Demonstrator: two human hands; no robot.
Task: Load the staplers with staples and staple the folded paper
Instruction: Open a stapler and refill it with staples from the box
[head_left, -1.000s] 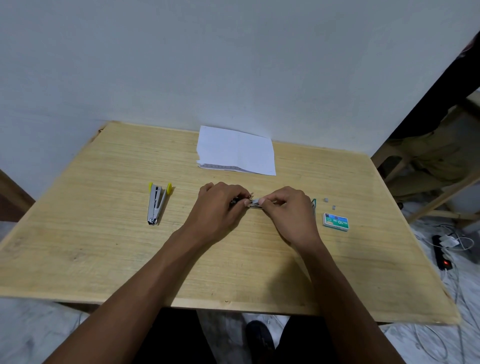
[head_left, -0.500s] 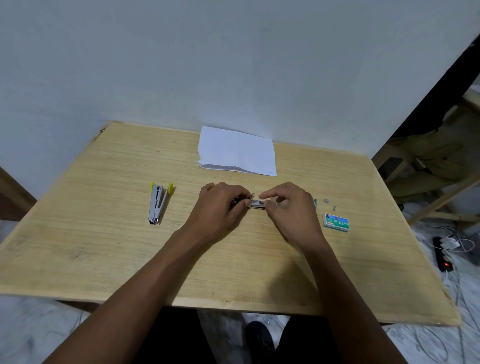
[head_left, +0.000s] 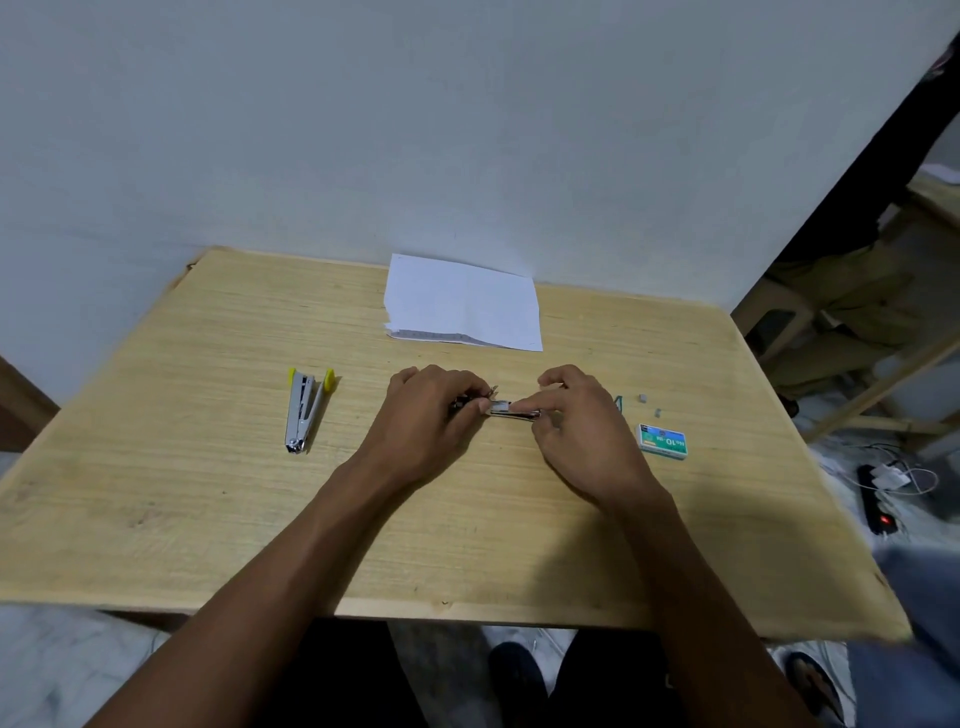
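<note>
Over the table, left hand grips the stapler (fingers curled), right hand pinching its other end

Dim, soft shadows, wide-angle edge warping
</note>
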